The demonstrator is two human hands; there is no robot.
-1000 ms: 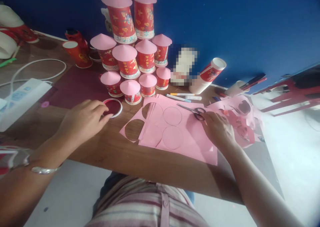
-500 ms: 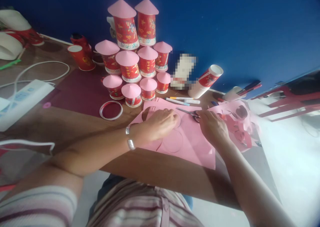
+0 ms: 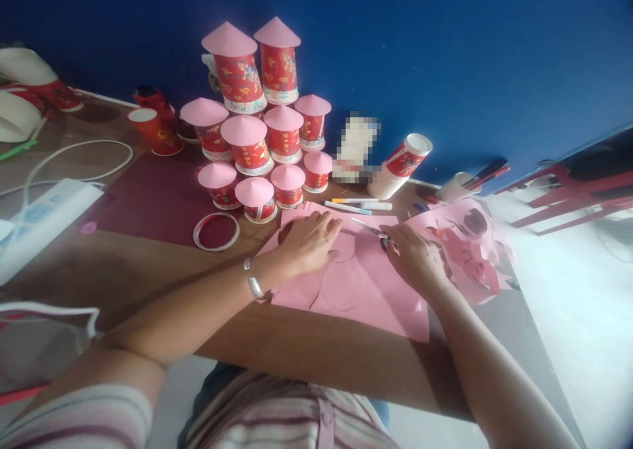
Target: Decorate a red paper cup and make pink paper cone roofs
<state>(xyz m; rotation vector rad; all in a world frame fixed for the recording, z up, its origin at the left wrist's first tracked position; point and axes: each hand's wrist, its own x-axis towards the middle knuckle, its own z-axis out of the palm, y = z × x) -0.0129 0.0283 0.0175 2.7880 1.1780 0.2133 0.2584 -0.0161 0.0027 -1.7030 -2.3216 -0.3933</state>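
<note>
Pink paper sheets [image 3: 390, 304] lie on the wooden table, with round outlines drawn on the top one. My left hand [image 3: 309, 243] rests on the sheets, its fingers stretched out and the thumb apart, beside one drawn circle. In my right hand [image 3: 416, 256] are the scissors [image 3: 370, 229], their handles wrapped by my fingers. The blades point left over the upper part of the paper, towards my left hand. Whether they touch the paper I cannot tell.
Several red paper cups with pink cone tops [image 3: 247, 144] stand in stacks behind the paper. Pens [image 3: 359, 205] lie at its far edge. Pink scraps [image 3: 465, 251] spread at right. A white ring-shaped rim [image 3: 216, 247] and a power strip [image 3: 52, 221] are at left.
My left hand has loosened from a curled shape to stretched fingers on the paper. My right hand, still holding the scissors, has shifted slightly. The view has tilted a little.
</note>
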